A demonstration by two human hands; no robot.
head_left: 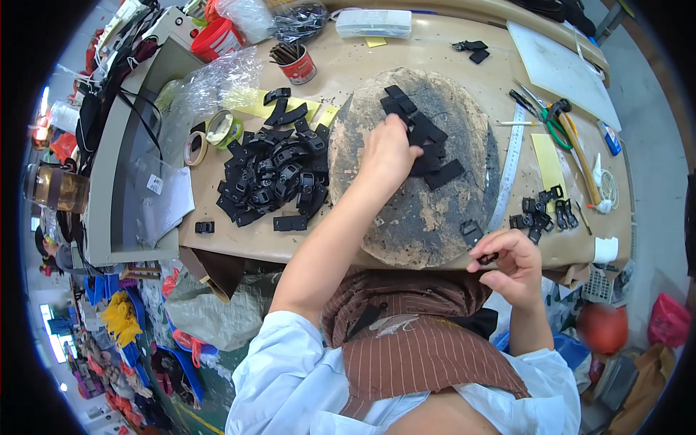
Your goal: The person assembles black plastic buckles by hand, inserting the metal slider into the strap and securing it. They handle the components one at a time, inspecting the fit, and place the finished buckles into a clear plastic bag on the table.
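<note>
My left hand (388, 151) reaches over a round, worn, dark board, its curled fingers closed on black webbing pieces (429, 130) that lie in a loose row there. The thumb is spread to the right over the webbing, and the fingertips are partly hidden. At the near right edge of the round board (406, 232), my right hand (513, 267) pinches a small black plastic buckle (488, 258) between thumb and fingers. Just beyond those fingers, another black buckle (471, 232) rests on the board's rim.
Left of the board is a heap of black buckles on webbing (272, 174), with tape rolls (223, 129) nearby. A red tin of dark rods (296, 65) stands behind. On the right lie a steel ruler (510, 167), a hammer (580, 156), green-handled pliers (554, 130) and more buckles (536, 214).
</note>
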